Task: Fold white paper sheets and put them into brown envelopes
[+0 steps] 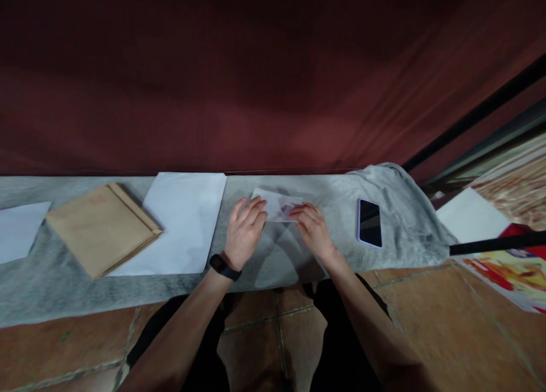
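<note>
Paper: small white paper (279,205) lies on the grey cloth (277,261), centre of ledge, just in front of the person; looks creased/folded, layers not resolvable.
L hand: L hand (245,230) is laid flat, palm down, fingers spread, tips on the paper's left edge; nothing gripped.
R hand: R hand (311,227) is set on the paper's right part, fingers bent, tips down. Whether an edge is pinched under them cannot be told.
Why held so: paper is pinned from both sides; judged that the soft cloth gives little hold, so pressure from 2 hands keeps it flat and square.
Wrist: black wristband (224,267) is worn on L wrist, clear of the paper.
Phone: phone (369,222) is placed screen up, dark, to the right, apart from R hand; prob. parked outside the working area.
Stock, left: large white sheet (183,221) is spread just beside L hand; a corner is tucked under the brown envelopes (102,227), within easy reach.
Containers: envelopes are stacked flat, approx. squared, several thick. Contents not visible; flaps not discernible.
Far left: second white sheet (19,230) is cut by frame edge.
Backdrop: red curtain (273,79) hangs behind ledge.
</note>
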The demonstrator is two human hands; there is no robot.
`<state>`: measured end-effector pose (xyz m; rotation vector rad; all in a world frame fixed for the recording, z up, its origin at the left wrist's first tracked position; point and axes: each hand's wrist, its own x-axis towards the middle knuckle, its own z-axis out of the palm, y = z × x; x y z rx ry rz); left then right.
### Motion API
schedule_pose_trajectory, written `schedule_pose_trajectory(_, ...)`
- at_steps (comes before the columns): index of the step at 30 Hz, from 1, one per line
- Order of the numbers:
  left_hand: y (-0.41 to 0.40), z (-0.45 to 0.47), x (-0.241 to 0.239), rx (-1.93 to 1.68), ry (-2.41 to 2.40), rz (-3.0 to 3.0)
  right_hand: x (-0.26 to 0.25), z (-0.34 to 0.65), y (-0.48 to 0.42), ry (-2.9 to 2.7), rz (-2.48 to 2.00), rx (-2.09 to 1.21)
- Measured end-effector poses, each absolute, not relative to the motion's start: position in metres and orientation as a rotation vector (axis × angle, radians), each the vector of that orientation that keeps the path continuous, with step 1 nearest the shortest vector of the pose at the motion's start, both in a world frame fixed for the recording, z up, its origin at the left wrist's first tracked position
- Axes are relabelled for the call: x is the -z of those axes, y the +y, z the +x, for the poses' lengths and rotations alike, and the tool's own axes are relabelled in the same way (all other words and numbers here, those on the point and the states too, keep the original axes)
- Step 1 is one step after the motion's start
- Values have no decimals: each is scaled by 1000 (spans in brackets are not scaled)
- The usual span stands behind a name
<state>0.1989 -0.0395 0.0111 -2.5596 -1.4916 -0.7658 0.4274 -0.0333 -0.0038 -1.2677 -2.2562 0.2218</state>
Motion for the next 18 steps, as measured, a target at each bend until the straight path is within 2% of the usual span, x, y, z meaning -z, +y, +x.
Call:
schedule_pose_trajectory(6, -59, 199, 21, 462, -1369, -2802, 26, 436, -56, -2466, -1209, -387)
schedule_pose_trajectory(18, -66, 206, 25, 431, -1479, -2854, 12, 428, -59, -2415, -1373, -485)
